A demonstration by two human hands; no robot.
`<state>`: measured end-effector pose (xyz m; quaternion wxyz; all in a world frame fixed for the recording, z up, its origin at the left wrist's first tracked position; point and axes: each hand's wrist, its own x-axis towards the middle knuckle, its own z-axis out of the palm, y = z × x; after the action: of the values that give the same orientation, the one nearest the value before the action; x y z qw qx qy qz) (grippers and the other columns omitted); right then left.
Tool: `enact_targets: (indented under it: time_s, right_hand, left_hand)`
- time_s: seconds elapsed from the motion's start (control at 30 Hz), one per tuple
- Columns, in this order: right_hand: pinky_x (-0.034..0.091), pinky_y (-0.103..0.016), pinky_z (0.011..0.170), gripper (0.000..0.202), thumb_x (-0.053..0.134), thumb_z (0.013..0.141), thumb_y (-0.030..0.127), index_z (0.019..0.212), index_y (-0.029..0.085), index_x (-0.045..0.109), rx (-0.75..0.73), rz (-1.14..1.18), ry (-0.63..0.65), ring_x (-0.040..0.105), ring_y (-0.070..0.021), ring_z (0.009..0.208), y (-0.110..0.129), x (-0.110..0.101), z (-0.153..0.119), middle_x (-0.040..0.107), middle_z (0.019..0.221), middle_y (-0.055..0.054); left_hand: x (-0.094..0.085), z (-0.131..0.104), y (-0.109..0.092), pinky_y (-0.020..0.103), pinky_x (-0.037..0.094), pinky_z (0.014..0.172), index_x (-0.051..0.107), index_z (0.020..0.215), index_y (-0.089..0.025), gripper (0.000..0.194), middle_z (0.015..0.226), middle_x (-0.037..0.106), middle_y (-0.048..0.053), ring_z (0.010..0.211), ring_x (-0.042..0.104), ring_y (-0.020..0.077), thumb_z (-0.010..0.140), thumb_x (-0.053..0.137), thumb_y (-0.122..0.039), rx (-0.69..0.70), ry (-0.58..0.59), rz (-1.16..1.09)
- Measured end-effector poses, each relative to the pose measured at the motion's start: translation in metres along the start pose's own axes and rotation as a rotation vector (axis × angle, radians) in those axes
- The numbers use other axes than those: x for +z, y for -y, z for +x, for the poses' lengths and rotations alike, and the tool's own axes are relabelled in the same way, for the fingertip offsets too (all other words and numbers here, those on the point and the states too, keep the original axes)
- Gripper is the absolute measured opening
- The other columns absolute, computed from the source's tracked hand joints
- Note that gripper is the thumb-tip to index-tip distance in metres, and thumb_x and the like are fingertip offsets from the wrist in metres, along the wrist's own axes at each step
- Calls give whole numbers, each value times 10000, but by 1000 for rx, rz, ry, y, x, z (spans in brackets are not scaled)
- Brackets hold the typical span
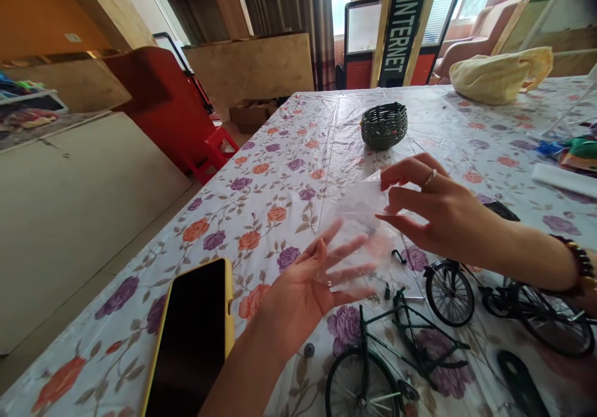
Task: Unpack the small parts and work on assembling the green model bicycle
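My right hand (441, 208) pinches the edge of a clear plastic bag (361, 199) between thumb and fingers, above the table. Just below the bag, my left hand (303, 289) lies palm up with its fingers spread. Its fingertips overlap the bag's lower part; whether they touch it I cannot tell. A tiny shiny spot shows at the base of one left finger. Close by lie a dark green model bicycle frame (422, 336) and a small spoked wheel (364, 383). Under my right forearm stands a black model bicycle (451, 292), partly hidden.
A phone in a yellow case (193, 336) lies left of my left arm on the flowered tablecloth (261, 187). Farther back are a dark woven basket (385, 126) and a cream cloth bag (489, 74). A small round part (308, 349) and a dark flat piece (520, 379) lie nearer.
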<state>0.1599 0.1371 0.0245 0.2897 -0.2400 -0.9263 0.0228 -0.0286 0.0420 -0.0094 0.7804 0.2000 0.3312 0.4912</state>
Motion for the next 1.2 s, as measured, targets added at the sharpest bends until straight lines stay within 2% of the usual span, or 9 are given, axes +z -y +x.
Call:
enact_targets:
  time_s: [0.07,0.17,0.33,0.47,0.6,0.8,1.0,1.1,1.2]
  right_hand:
    - [420,-303,735,124,457,824,197,723,207,529,4,56,54,526,-167,854,4,-4,-1,561,926,-53]
    - [441,-282,625,112,511,801,260,710,195,504,211,273,191,561,-141,688,7,-10,1,600,749,-32]
    - [509,-296,745,143,592,754,245,813,192,472,600,1140,426,623,-178,870,2,-18,6,656,948,-56]
    - [509,-365,812,234,448,843,348,974,187,557,816,1472,530,641,-200,883,-11,-18,3,676,956,-82]
    - [484,-368,862,217,441,824,231,936,169,616,852,1576,619,625,-197,930,-22,-15,-1,683,941,-70]
    - [477,-334,879,212,446,739,78,752,157,642,861,1642,569,626,-169,907,-17,-12,0,684,894,-45]
    - [496,-258,834,183,535,750,96,869,174,651,861,1518,389,623,-143,914,-15,-2,0,663,993,-49]
    - [463,-275,872,205,534,783,149,962,174,630,801,1491,423,609,-156,950,-12,5,-2,623,1091,-67]
    - [388,-282,948,265,406,875,213,1007,150,626,692,1540,517,579,-155,1006,-5,9,-5,610,1114,-86]
  left_hand:
    - [-1,0,1,561,355,912,411,1248,-256,391,1277,496,103,1061,538,310,864,382,-325,11,4,-7]
    - [-3,-1,2,562,344,917,389,1262,-267,409,1280,492,106,1066,534,313,856,405,-314,37,13,3]
    - [-2,-2,1,523,355,923,385,1272,-270,418,1262,509,103,1073,534,294,857,403,-309,36,30,40]
    - [1,-3,-2,496,388,909,431,1247,-236,400,1230,538,105,1037,560,283,858,398,-319,59,12,90]
    - [3,-4,-4,469,426,873,445,1238,-211,401,1218,548,119,988,589,274,854,407,-316,76,-2,141]
    - [0,-6,-5,455,393,922,479,1210,-192,438,1275,500,110,1077,529,293,840,400,-413,154,-10,125]
    - [-2,-2,-2,395,371,969,562,1107,-140,354,1179,581,118,1086,530,245,811,500,-325,333,-165,123]
    - [-2,-1,-1,405,390,949,565,1107,-149,344,1163,593,112,1031,569,241,811,502,-313,351,-182,109]
    - [-1,-3,-1,393,401,937,551,1137,-190,359,1176,588,91,1016,579,231,815,490,-338,353,-179,132]
